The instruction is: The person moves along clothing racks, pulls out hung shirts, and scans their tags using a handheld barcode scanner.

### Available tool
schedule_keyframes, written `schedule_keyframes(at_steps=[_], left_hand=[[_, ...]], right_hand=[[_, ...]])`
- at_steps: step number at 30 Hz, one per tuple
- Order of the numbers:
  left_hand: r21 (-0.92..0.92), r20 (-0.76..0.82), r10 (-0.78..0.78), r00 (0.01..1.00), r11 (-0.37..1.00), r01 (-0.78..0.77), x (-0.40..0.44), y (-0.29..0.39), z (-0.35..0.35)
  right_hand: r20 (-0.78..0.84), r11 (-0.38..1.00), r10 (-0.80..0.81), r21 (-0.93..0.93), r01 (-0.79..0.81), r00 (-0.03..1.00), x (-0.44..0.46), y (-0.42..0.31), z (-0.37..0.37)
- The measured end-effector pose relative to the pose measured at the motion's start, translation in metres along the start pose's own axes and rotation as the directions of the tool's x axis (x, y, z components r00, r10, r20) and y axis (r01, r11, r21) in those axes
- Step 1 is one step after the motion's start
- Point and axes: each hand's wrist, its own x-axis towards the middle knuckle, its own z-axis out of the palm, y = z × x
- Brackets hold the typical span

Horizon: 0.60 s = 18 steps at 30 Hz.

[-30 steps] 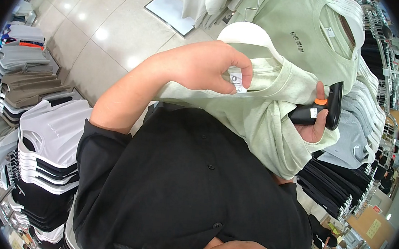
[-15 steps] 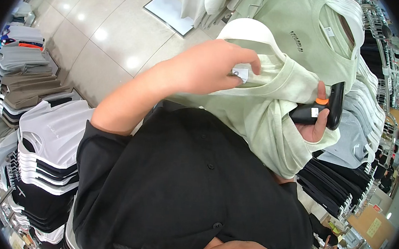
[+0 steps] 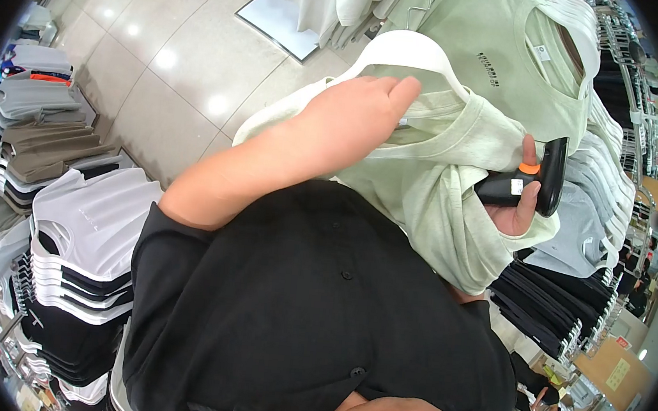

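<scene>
Left hand [image 3: 363,108] shifted over one shirt [image 3: 453,220], grip unclear; right hand [image 3: 527,207] grips one device [image 3: 552,176].

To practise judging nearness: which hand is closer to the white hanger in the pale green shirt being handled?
Left. The left hand is at the neck of the pale green shirt, close by the white hanger; the right hand is farther, lower right, holding a black device.

A pale green shirt [image 3: 425,183] hangs before my chest, neck gaping, cloth bunched in folds around my right arm; my left fingers [image 3: 404,95] mostly hide its white label. A white hanger [image 3: 404,46] arches above the neck, hook upward. My right fingers [image 3: 529,149] grip a black scanner [image 3: 500,191], orange-banded, lying sideways.
</scene>
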Motion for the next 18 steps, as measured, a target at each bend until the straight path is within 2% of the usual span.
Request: schedule_keyframes(at_steps=[1, 2, 4, 5, 7, 8, 10, 12, 13, 15, 18], left_hand=[[0.097, -0.051, 0.063, 0.997, 0.994, -0.057, 0.001, -0.001, 0.001], [0.100, -0.051, 0.066, 0.997, 0.993, -0.061, -0.001, -0.001, -0.002], [0.041, -0.248, 0.207, 0.946, 0.978, -0.204, -0.007, 0.007, -0.019], [0.043, -0.241, 0.215, 0.946, 0.976, -0.211, -0.013, 0.004, -0.025], [0.041, -0.493, 0.147, 0.858, 0.988, -0.146, -0.027, -0.008, -0.042], [0.048, -0.484, 0.161, 0.860, 0.986, -0.157, -0.036, -0.015, -0.048], [-0.117, -0.355, -0.192, 0.915, 0.980, 0.161, -0.060, -0.033, -0.051], [-0.150, -0.201, -0.348, 0.916, 0.935, 0.322, -0.093, -0.062, -0.029], [-0.145, -0.198, -0.337, 0.920, 0.939, 0.313, -0.096, -0.059, -0.026], [-0.277, 0.078, -0.618, 0.783, 0.741, 0.612, -0.102, -0.053, -0.020], [-0.256, 0.034, -0.632, 0.774, 0.743, 0.618, -0.108, -0.056, -0.012]], right_hand=[[-0.022, 1.000, -0.001, 0.014, 0.001, 1.000, 0.000, 0.001, 0.005], [-0.044, 1.000, -0.005, 0.028, 0.006, 0.999, 0.000, 0.001, 0.008], [-0.053, 0.999, -0.020, 0.026, 0.021, 0.998, 0.002, 0.002, 0.001], [-0.061, 0.999, -0.028, 0.022, 0.030, 0.998, 0.002, 0.002, -0.003], [-0.084, 0.999, -0.047, 0.006, 0.047, 0.995, 0.003, 0.002, -0.011], [-0.101, 0.998, -0.057, -0.014, 0.055, 0.993, 0.005, 0.002, -0.015], [-0.103, 0.998, -0.069, -0.011, 0.068, 0.992, 0.008, 0.004, -0.028], [-0.105, 0.997, -0.080, -0.016, 0.079, 0.991, 0.007, 0.005, -0.031], [-0.112, 0.997, -0.070, 0.006, 0.071, 0.991, 0.009, 0.006, -0.031], [-0.117, 0.998, -0.054, 0.023, 0.057, 0.992, 0.011, 0.006, -0.031], [-0.080, 0.998, -0.070, -0.001, 0.071, 0.994, 0.020, 0.011, -0.029]])
